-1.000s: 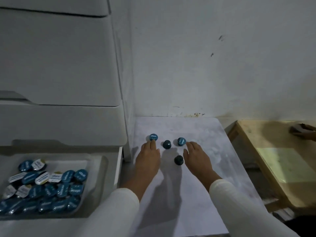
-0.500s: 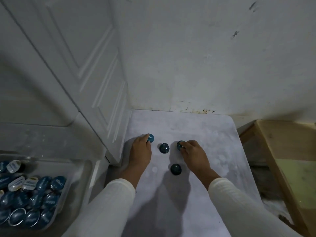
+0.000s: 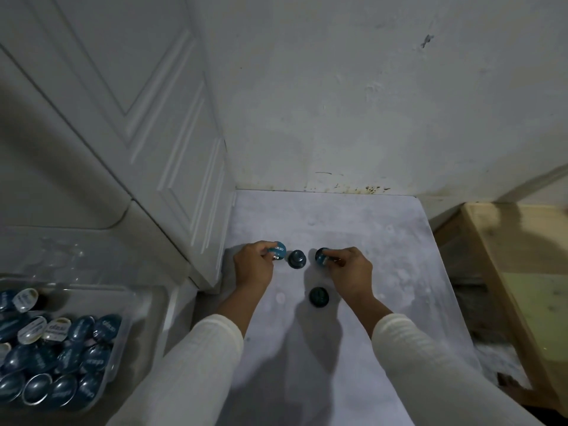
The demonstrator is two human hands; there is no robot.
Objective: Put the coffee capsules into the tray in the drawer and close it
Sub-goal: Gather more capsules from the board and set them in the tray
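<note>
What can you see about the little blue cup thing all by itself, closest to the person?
That capsule is small, round and dark teal, with a dull shine like foil or plastic. It seems to sit lid-down, its rounded body facing up, with a wider rim around the bottom. It rests on the pale mat, nearer the person than the other three loose capsules. Nothing holds it: the right hand is close beside it but not touching. Any writing on it is too dark to read.

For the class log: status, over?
Left hand pinches one blue coffee capsule, right hand another. Two loose capsules remain. Clear plastic tray unobstructed.
</note>
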